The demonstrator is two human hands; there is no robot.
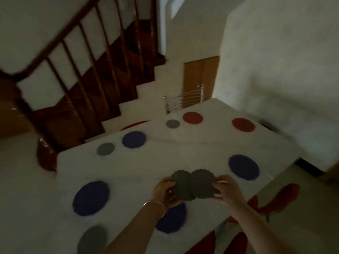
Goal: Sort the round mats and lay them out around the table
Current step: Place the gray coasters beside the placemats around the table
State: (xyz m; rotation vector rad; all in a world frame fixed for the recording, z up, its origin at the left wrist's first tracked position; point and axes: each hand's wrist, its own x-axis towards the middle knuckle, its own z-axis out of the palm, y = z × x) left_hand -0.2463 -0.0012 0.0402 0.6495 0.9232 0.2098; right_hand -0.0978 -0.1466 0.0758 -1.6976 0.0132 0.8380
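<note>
Now left hand [164,191], right hand [226,189] pinch two grey mats [193,184].

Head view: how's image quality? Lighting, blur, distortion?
Head view is dim and underexposed, with no glare; motion blur smears the banister and the large blue mats; wide-angle distortion bows the table edge. Sharpest are the two small grey scalloped mats held between left hand and right hand.
</note>
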